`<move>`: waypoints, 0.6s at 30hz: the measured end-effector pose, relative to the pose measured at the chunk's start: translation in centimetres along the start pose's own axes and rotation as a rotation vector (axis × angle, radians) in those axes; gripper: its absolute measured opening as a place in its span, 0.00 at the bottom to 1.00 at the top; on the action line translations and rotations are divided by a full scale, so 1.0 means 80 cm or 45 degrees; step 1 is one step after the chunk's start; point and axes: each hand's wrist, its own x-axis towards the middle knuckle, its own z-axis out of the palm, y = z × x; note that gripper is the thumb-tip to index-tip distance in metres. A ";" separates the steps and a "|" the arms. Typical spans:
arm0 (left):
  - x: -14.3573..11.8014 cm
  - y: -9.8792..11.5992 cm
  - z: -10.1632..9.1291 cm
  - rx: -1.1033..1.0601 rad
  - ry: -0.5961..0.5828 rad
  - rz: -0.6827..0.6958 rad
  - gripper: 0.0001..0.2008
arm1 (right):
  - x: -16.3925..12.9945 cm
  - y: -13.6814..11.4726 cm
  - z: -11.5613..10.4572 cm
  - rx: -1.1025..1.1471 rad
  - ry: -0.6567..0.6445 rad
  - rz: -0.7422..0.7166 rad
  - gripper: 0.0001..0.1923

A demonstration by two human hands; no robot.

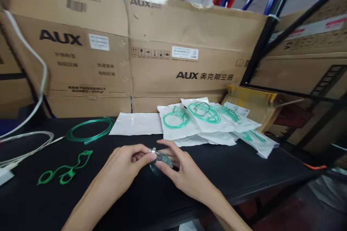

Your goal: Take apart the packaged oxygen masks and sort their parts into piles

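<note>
Both hands met over the near middle of the black surface, pinching one small clear plastic mask piece with a metal strip at its top. The left hand closed its grip with thumb and forefinger on the strip end; the right hand closed its fingertips on the clear body from the other side. The piece sat just above the surface, between the two hands.

To the left lay a green elastic strap, and beyond it a coil of green tubing. Behind the hands lay a flat empty white pouch and, beside it, a heap of sealed pouches with green tubing inside. AUX cardboard boxes stood along the back edge.
</note>
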 end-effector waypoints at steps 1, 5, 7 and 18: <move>0.000 -0.002 -0.001 -0.066 -0.004 0.052 0.19 | 0.002 -0.001 0.003 -0.019 0.013 -0.041 0.28; 0.002 -0.008 -0.002 -0.296 -0.053 0.170 0.21 | 0.008 -0.010 0.017 -0.148 0.115 -0.194 0.18; 0.004 -0.009 -0.001 -0.403 -0.101 0.134 0.21 | 0.009 -0.013 0.020 -0.112 0.096 -0.192 0.14; 0.016 -0.025 0.006 -0.624 -0.216 0.114 0.29 | 0.019 0.005 0.016 -0.025 0.067 -0.216 0.10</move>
